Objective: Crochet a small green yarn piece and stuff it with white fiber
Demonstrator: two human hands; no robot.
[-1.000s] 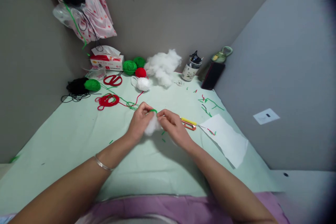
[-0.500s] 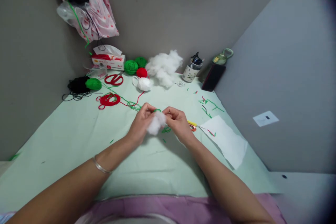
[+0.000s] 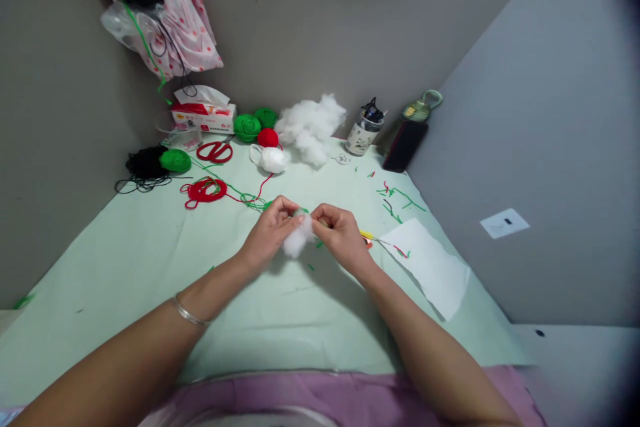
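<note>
Head view: left hand (image 3: 267, 232) and right hand (image 3: 339, 233) pinch a wispy, rounded tuft of white fibre (image 3: 298, 240).

One head-worn cam, facing forward and down. Fairly close: hands (image 3: 267, 237) mid-frame, tabletop (image 3: 125, 260) spread around them, grey wall (image 3: 280, 27) filling the top.

From the white fluff (image 3: 299, 240), red yarn (image 3: 207, 191) lies at ten o'clock, green yarn balls (image 3: 247, 128) at eleven, white paper (image 3: 425, 267) at three. The pink bag (image 3: 197, 33) at eleven is red-dotted; the tablecloth (image 3: 250, 340) is pale mint green.
</note>
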